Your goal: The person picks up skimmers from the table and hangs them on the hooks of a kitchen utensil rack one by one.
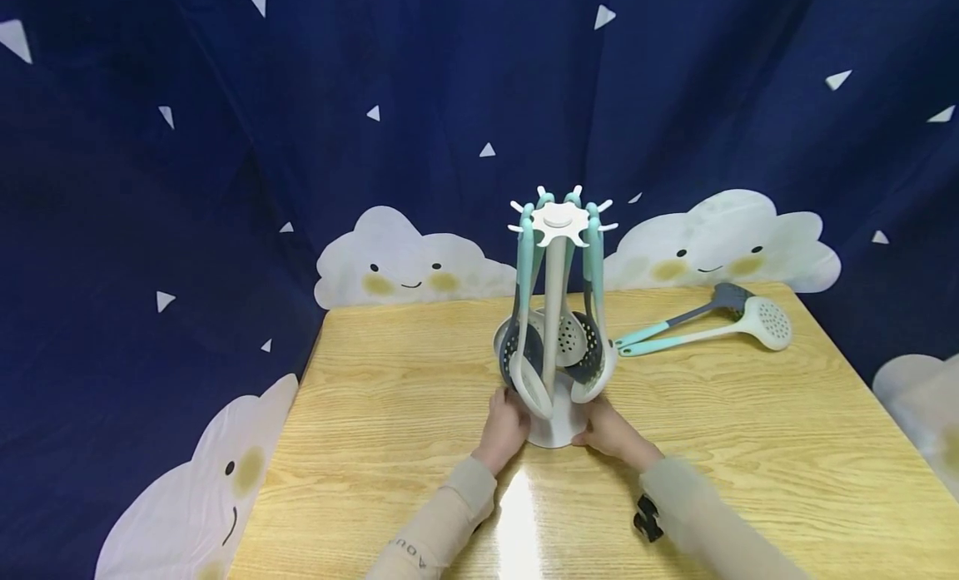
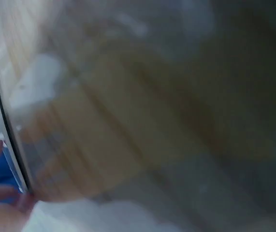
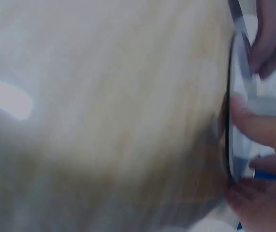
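Observation:
A white rotating-style utensil stand (image 1: 553,314) stands upright near the middle of the wooden table, with hooks around its top. Several utensils with mint-green handles hang from it, among them a pale ladle (image 1: 530,389) at the front and a dark slotted spoon (image 1: 588,359) on the right. My left hand (image 1: 505,430) grips the left side of the round base (image 1: 554,434). On the opposite side my right hand (image 1: 610,430) holds the same base. In the right wrist view, my right thumb (image 3: 249,121) lies over the rim, with the other fingers lower at the edge.
To the right of the stand, a white skimmer (image 1: 772,324) and a dark slotted turner (image 1: 730,297) lie on the table (image 1: 390,380), handles toward the stand. A dark blue curtain (image 1: 419,81) with clouds hangs behind. Something small and black (image 1: 648,518) shows by the right sleeve.

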`<state>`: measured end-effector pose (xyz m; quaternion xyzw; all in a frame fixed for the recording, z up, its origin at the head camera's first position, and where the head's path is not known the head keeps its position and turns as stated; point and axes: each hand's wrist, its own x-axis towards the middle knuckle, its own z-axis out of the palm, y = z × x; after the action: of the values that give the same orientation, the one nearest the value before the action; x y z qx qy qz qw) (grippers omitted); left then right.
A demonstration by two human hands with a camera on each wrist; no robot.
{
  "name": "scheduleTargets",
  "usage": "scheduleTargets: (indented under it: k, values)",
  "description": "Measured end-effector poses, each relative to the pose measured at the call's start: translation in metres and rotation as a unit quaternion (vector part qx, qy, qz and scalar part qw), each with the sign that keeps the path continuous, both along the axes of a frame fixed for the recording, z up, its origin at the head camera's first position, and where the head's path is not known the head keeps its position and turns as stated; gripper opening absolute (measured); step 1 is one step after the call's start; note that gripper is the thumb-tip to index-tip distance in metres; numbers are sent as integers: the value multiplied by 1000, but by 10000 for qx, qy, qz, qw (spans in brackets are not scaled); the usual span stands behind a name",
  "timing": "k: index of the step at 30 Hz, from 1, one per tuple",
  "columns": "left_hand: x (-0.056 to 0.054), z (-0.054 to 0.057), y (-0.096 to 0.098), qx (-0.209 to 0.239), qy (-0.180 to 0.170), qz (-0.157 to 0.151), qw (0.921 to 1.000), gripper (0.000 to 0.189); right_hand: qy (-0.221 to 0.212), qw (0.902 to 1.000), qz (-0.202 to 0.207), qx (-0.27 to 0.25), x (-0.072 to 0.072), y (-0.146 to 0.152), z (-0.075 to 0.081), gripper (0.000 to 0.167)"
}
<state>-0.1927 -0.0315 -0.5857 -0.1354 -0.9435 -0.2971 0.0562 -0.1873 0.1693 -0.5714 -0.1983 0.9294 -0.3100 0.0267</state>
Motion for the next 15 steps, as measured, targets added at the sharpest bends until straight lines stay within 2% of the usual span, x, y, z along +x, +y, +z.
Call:
scheduleTargets:
  k: [7, 10, 15]
  values:
    - [-16, -1, -13, 418, -25, -823, 9957, 54, 562, 9946, -712, -508, 19, -25, -7, 103]
    - [-21, -2, -16, 363, 84, -1091, 9933, 48, 854, 9898, -916, -685, 24, -37, -9, 100]
    - [-27, -2, -16, 290, 72, -1303, 9910, 41, 1245, 9845, -1163, -415, 30, -51, -12, 97]
